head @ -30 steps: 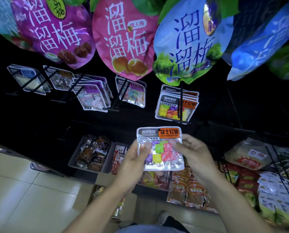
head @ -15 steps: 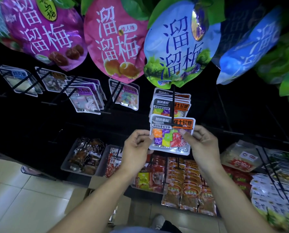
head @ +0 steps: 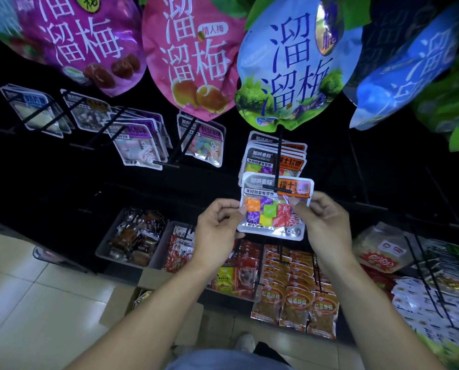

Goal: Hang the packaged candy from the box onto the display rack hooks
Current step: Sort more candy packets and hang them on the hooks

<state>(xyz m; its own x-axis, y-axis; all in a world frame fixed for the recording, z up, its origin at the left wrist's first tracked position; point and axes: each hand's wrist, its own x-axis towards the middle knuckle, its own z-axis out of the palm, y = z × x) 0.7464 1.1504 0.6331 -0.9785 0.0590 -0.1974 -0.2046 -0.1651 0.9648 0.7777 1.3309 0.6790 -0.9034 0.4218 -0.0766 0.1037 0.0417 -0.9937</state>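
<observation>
Candy pack [head: 275,206] now up at the tip of the black hook [head: 278,166], its top edge overlapping the hook's crossbar; 1 s ago it was held lower, clear of the rack. Left hand [head: 217,231] pinches the pack's left edge, right hand [head: 323,225] pinches its right edge w/ thumb on front. Same packs [head: 273,158] hang behind on that hook. Cardboard box [head: 143,297] on floor below, by left forearm.
</observation>
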